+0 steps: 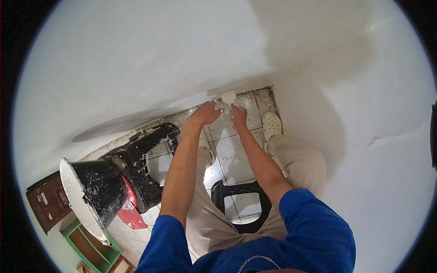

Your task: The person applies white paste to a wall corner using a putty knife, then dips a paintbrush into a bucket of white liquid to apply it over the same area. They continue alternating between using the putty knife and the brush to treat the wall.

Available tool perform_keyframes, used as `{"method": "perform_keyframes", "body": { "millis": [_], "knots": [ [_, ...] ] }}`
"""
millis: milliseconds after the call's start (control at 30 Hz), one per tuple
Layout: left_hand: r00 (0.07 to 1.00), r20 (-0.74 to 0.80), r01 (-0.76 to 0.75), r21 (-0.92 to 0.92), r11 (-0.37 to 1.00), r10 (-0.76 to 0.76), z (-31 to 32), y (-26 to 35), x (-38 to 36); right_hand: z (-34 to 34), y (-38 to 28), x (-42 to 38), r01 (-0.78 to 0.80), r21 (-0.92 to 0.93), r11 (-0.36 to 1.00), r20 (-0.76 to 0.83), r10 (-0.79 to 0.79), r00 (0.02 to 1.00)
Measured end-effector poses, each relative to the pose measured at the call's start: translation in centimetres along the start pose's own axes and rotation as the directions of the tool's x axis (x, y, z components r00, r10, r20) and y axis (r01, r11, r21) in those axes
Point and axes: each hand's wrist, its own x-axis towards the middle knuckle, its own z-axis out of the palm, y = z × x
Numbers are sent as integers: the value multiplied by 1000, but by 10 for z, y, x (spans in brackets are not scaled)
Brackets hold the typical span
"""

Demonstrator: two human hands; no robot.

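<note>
My right hand [239, 117] is closed around the handle of a putty knife whose pale, wide blade [228, 96] is at the foot of the white wall [150, 59], near the corner. Just left of it, my left hand [205, 113] is closed, with whitish material showing at its fingertips. What it holds is too small to make out. Both hands are low over the tiled floor [230, 150], between my feet.
A black bucket [102, 189] with a white-smeared rim stands on a spattered black stool [136, 168] at left. Another black stool frame [241, 186] is beneath me. A second wall [387, 182] rises at right. Green shelving [88, 245] and a brown cabinet [50, 200] are lower left.
</note>
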Motion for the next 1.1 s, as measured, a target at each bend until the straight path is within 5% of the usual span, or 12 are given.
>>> {"method": "perform_keyframes", "body": {
  "millis": [67,167,267,367,467,733,867,1067,1100],
  "knots": [
    [1000,17,-1,14,1000,1,-3,-3,-4,0,-11,-30,32,77,997,40,-35,999],
    [994,108,11,40,999,-16,-8,-6,-12,1,5,-48,204,-181,962,-27,-212,977],
    [980,198,10,60,998,-22,-6,-16,-3,0,23,-47,87,-284,955,-128,-128,984],
    [980,189,59,40,997,-66,-17,-1,-13,-18,36,-27,-115,-187,976,-110,96,989],
    [985,159,58,22,998,-61,-13,0,-11,-29,44,-5,-210,-275,938,-43,206,978],
    [997,55,59,29,998,-60,-10,6,-11,-10,5,36,-173,0,985,-44,173,984],
    [983,175,39,60,997,-49,-13,10,-2,11,-16,-7,95,-73,993,-93,-102,990],
    [998,66,-14,82,997,9,-6,14,-14,6,-87,-105,90,276,957,-191,-37,981],
    [999,31,-47,78,996,44,1,13,-13,1,-106,-116,64,208,976,-198,-23,980]
  ]
}}
